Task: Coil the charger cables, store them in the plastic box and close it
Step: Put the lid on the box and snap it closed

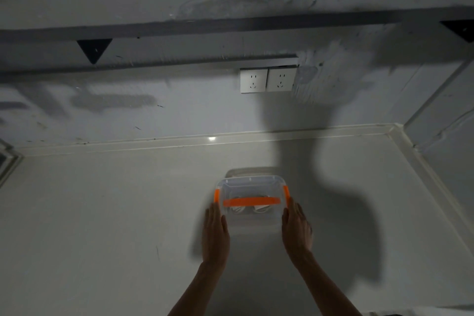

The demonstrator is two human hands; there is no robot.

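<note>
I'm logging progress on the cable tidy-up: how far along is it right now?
Nearly finished, it seems. Done: white coiled cables lie inside the clear plastic box, and its lid with the orange handle is on. In hand: the left hand and right hand flank the box beside the orange side latches. Left: confirming both latches are snapped; blur hides that.

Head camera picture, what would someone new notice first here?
First, the clear plastic box with its bright orange handle and side clips, lid on, at the centre of the pale countertop, with white cables faintly visible inside. The left hand and right hand lie flat against its two sides. Above, two white wall sockets stand out on the dim wall.
</note>
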